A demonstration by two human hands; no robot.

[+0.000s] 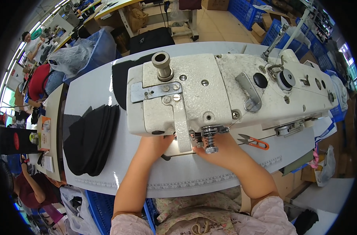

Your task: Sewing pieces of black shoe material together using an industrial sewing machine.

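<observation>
Though visible, left hand (159, 145) and right hand (219, 148) partly behind sewing machine (202, 94).

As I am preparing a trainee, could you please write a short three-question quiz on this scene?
1. True or false: the scissors lie left of the stack of black cloth.
2. Where is the ruler strip? A) on the floor; B) along the near edge of the table; C) in a blue crate.
3. Fill in: the left hand and right hand are partly hidden by the ...

Key: 1. False, the scissors lie to its right. 2. B. 3. sewing machine.
</observation>
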